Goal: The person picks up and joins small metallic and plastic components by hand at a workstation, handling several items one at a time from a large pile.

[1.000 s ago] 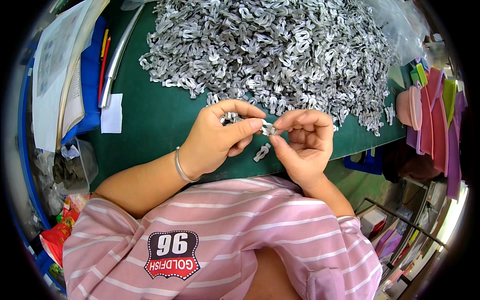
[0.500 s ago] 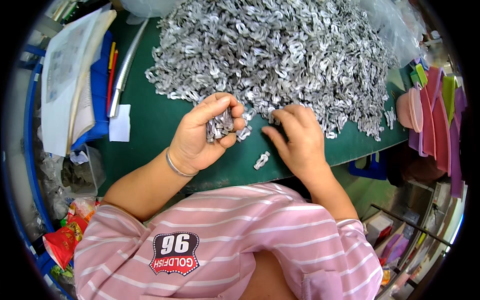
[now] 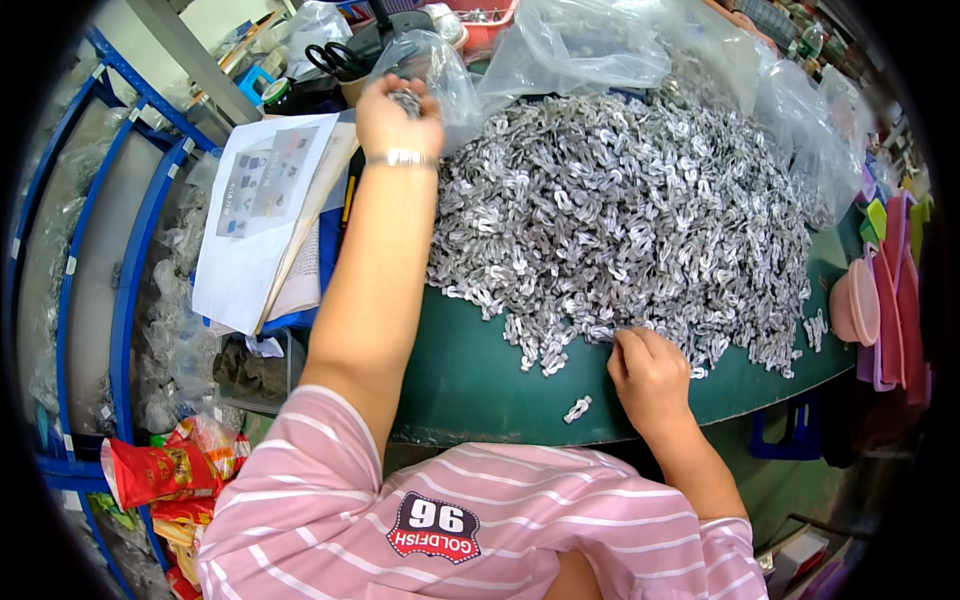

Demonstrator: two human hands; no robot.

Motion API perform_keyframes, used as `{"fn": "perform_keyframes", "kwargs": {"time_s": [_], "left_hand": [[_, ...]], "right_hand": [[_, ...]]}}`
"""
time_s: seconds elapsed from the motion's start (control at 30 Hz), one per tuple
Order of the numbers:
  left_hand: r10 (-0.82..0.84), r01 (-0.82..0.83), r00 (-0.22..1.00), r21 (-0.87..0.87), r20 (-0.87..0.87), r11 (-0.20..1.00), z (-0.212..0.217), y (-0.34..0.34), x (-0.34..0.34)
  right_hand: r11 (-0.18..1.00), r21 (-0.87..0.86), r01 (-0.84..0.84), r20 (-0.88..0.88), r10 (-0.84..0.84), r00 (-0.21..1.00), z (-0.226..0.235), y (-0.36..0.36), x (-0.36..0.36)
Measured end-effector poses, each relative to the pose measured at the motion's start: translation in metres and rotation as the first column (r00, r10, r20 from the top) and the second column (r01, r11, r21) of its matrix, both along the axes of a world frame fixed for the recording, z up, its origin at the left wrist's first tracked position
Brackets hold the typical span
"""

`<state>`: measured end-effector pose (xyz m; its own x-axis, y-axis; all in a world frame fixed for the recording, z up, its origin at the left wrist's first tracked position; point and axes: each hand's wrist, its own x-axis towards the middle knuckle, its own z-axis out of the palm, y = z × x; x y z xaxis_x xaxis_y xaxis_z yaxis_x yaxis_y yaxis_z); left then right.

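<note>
Metal clips (image 3: pixel 405 100) over clear bag (image 3: pixel 440 70)

A dark green work table (image 3: pixel 470 385) is filling the middle. Blue metal shelving (image 3: pixel 130 250) is standing at its left, and pink plastic trays (image 3: pixel 885 300), perhaps baskets, are leaning at the right edge.
</note>
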<state>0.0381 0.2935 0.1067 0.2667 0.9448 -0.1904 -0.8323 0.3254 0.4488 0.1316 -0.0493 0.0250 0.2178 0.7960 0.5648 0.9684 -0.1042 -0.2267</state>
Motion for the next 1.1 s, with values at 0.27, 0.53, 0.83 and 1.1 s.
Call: {"fn": "perform_keyframes", "kwargs": {"time_s": [0.27, 0.53, 0.83, 1.1], "left_hand": [[-0.24, 0.309, 0.816, 0.045, -0.526, 0.95, -0.006, 0.07, 0.029], [0.084, 0.458, 0.727, 0.573, -0.681, 0.68, -0.024, -0.155, -0.016], [-0.054, 0.801, 0.557, 0.519, -0.829, 0.298, -0.084, -0.221, -0.053], [-0.158, 0.771, 0.586, 0.486, -0.795, 0.41, -0.088, -0.231, -0.057]], "right_hand": [[0.994, 0.105, -0.025, -0.728, 0.094, 0.68, 0.012, -0.015, 0.013], [0.939, 0.34, 0.053, -0.939, 0.342, -0.046, 0.002, -0.017, 0.007], [0.924, 0.33, -0.194, -0.938, 0.344, 0.042, -0.014, -0.011, -0.012], [0.925, 0.32, -0.206, -0.875, 0.371, 0.311, -0.023, -0.013, -0.009]]}}
